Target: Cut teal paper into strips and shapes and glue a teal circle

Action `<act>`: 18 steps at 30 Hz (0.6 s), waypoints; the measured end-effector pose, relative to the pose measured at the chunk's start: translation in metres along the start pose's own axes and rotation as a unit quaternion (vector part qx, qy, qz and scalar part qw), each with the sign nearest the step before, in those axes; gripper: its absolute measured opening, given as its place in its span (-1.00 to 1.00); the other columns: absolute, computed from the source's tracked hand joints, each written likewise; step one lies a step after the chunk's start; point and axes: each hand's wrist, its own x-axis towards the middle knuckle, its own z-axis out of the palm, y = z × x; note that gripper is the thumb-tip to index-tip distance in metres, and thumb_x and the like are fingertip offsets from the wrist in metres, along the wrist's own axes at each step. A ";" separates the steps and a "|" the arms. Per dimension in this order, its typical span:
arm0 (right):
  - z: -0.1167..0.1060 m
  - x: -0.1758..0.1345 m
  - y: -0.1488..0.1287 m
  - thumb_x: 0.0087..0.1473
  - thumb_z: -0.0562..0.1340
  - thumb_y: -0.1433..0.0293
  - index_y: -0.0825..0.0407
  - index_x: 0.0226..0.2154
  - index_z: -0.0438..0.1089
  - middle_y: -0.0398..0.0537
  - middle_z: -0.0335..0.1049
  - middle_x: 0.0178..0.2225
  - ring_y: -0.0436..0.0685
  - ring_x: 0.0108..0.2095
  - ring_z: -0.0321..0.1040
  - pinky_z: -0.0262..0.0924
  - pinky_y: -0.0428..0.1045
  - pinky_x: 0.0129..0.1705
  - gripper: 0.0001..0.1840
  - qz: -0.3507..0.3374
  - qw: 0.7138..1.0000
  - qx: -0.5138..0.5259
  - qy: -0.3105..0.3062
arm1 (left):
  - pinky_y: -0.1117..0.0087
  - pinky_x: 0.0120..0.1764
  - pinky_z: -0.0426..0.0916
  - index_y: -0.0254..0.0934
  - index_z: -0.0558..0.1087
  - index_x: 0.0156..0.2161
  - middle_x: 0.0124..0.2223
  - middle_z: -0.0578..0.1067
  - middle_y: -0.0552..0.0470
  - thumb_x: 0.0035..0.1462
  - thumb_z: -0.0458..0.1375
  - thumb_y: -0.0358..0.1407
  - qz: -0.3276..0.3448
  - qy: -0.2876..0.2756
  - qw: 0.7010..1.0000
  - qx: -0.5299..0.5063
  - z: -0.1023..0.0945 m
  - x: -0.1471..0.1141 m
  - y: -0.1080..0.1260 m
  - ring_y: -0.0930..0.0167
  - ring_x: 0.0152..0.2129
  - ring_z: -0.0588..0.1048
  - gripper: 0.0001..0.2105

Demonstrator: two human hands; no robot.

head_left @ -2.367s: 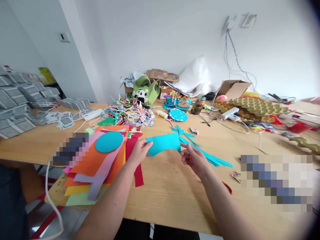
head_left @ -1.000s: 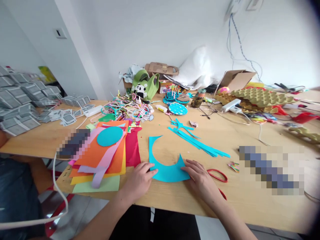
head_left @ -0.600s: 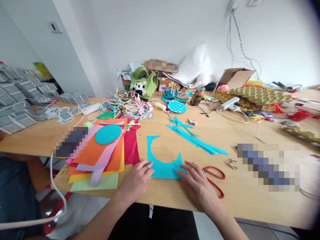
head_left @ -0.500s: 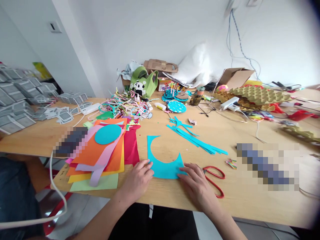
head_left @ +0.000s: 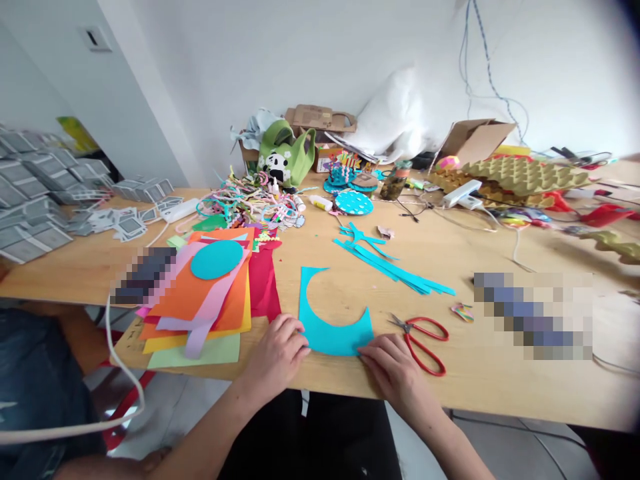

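A blue felt sheet (head_left: 335, 338) with a large round cut-out lies on the table in front of me. My left hand (head_left: 280, 350) is closed at its lower left edge, fingers bent against the felt. At the lower right corner, my right hand (head_left: 393, 363) pinches the sheet between thumb and fingers. Just right of that hand lie scissors (head_left: 425, 337) with red handles, blades a little apart. On the left, a blue felt circle (head_left: 217, 259) rests on a stack of coloured felt sheets (head_left: 175, 293). Several blue felt strips (head_left: 395, 270) lie beyond the sheet.
A heap of colourful craft cords (head_left: 250, 203), a green bag (head_left: 287, 157) and a dotted blue disc (head_left: 354, 202) are farther back. Egg trays (head_left: 525, 173) and a power strip (head_left: 463, 193) stand at the right. A white cable (head_left: 135, 393) and another person's arm are at the left.
My right hand's fingers have drawn together at the felt's corner, where they were spread before. The sheet has turned slightly, and the scissors' blades now show. The view has shifted a little.
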 end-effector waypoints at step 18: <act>0.011 -0.003 0.003 0.06 0.21 0.12 0.00 -0.49 0.46 0.01 0.35 -0.39 0.23 -0.28 0.22 0.15 0.13 -0.19 -0.69 0.266 0.963 -0.012 0.052 | 0.25 -0.17 0.33 -0.25 0.47 -0.45 -0.26 0.42 0.01 0.13 0.17 -0.38 -0.134 0.033 0.990 -0.034 0.011 0.003 -0.001 0.34 -0.25 0.34 -0.88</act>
